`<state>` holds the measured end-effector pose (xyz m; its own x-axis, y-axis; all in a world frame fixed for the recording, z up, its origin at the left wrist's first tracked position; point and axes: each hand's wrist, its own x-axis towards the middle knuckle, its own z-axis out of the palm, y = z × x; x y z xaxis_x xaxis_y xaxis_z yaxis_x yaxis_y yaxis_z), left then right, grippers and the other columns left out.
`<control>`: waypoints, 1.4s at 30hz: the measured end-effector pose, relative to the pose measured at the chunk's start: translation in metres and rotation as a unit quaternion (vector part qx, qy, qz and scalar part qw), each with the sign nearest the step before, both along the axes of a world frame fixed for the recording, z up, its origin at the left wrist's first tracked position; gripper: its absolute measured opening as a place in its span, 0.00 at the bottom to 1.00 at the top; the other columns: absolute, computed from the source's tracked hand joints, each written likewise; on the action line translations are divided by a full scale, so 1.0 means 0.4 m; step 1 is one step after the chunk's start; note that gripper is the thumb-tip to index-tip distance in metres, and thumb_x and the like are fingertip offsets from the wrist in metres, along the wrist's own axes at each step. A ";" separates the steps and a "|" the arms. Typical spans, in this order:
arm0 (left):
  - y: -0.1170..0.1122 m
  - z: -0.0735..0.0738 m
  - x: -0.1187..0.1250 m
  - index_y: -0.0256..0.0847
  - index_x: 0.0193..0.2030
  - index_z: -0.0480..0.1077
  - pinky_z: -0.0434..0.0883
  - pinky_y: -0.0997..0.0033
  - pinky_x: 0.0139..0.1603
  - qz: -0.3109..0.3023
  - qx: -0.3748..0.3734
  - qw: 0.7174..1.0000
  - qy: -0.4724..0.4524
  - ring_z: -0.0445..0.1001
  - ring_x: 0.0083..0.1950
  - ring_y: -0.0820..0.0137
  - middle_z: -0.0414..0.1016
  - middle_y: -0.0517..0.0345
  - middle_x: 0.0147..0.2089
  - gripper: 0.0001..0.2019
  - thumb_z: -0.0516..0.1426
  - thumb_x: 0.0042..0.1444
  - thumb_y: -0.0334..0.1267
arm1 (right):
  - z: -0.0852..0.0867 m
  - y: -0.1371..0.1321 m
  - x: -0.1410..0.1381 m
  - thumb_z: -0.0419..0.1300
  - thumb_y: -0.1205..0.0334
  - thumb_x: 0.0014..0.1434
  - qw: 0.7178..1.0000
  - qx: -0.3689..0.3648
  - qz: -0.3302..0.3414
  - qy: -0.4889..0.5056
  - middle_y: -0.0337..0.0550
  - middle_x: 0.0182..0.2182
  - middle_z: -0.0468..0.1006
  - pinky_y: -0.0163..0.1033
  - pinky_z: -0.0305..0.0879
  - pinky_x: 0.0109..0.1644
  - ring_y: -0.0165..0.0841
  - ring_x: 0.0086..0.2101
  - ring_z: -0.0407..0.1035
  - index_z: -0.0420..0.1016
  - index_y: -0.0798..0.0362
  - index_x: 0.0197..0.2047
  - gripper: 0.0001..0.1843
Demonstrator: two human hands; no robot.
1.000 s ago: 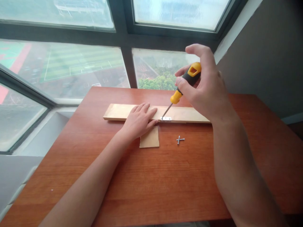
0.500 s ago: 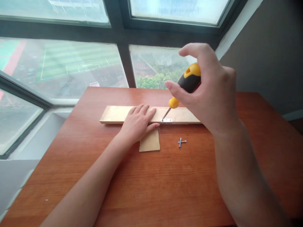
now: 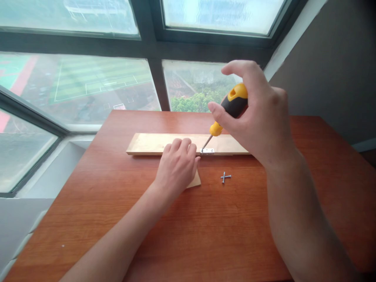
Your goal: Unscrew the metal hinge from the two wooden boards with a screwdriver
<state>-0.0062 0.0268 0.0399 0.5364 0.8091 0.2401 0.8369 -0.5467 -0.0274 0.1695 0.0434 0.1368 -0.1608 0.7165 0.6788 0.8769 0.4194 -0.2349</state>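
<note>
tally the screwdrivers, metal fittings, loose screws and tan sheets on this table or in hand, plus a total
Screwdriver: 1
Metal fitting: 1
Loose screws, crossed: 2
Tan sheet, partly hidden: 1
Total: 5

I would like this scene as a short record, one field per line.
Left hand: bent, at the near edge of the wooden board
Right hand: holds a yellow and black screwdriver
Screwdriver tip: at the left end of the metal plate
Loose screws: two, crossed, on the table
Brown sheet: partly hidden by the left hand
</note>
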 end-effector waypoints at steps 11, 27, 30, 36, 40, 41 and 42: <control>-0.107 -0.039 0.091 0.36 0.44 0.67 0.68 0.62 0.40 -0.095 -0.113 0.987 0.056 0.67 0.44 0.60 0.72 0.45 0.49 0.11 0.51 0.56 0.24 | 0.002 -0.001 -0.004 0.59 0.56 0.59 1.000 -0.001 0.001 0.002 0.43 0.43 0.77 0.44 0.67 0.43 0.40 0.37 0.73 0.65 0.45 0.55 0.21; -0.072 0.020 0.046 0.40 0.35 0.68 0.67 0.63 0.36 -0.076 -0.074 0.994 0.041 0.70 0.39 0.62 0.74 0.52 0.37 0.08 0.52 0.57 0.24 | 0.004 -0.005 -0.006 0.58 0.55 0.60 1.000 -0.014 -0.002 0.006 0.42 0.43 0.77 0.44 0.67 0.43 0.40 0.38 0.73 0.64 0.45 0.56 0.20; -0.034 0.030 0.007 0.40 0.35 0.69 0.67 0.63 0.37 -0.032 -0.022 0.999 0.010 0.70 0.37 0.62 0.74 0.53 0.34 0.09 0.51 0.58 0.23 | 0.005 -0.006 -0.008 0.57 0.54 0.61 1.000 -0.021 -0.008 0.008 0.42 0.41 0.78 0.44 0.67 0.43 0.40 0.38 0.73 0.64 0.44 0.56 0.20; 0.055 -0.018 -0.056 0.39 0.48 0.72 0.67 0.57 0.47 0.031 0.013 0.998 -0.050 0.71 0.49 0.57 0.76 0.46 0.45 0.12 0.49 0.66 0.38 | 0.008 -0.011 -0.013 0.56 0.52 0.62 1.000 -0.030 -0.002 -0.003 0.42 0.40 0.78 0.43 0.66 0.41 0.40 0.38 0.73 0.63 0.43 0.57 0.20; 0.082 -0.058 -0.074 0.40 0.62 0.64 0.59 0.49 0.61 0.054 0.001 0.997 -0.054 0.62 0.64 0.50 0.66 0.41 0.64 0.24 0.49 0.65 0.51 | 0.006 -0.012 -0.015 0.57 0.52 0.61 1.000 -0.027 -0.003 -0.001 0.42 0.37 0.78 0.44 0.66 0.40 0.40 0.36 0.73 0.64 0.45 0.56 0.21; 0.085 -0.063 -0.077 0.41 0.63 0.63 0.57 0.48 0.63 0.046 -0.007 0.998 -0.047 0.60 0.65 0.50 0.65 0.41 0.65 0.26 0.49 0.64 0.54 | 0.005 -0.012 -0.015 0.57 0.52 0.61 1.000 -0.023 -0.007 -0.002 0.42 0.37 0.78 0.44 0.66 0.39 0.40 0.35 0.73 0.65 0.45 0.56 0.21; 0.087 -0.066 -0.078 0.42 0.63 0.62 0.56 0.48 0.64 0.038 -0.014 0.998 -0.041 0.59 0.66 0.50 0.64 0.42 0.66 0.27 0.49 0.64 0.55 | 0.005 -0.012 -0.015 0.57 0.53 0.61 1.000 -0.020 -0.011 -0.002 0.42 0.37 0.78 0.44 0.65 0.39 0.40 0.34 0.73 0.65 0.46 0.56 0.21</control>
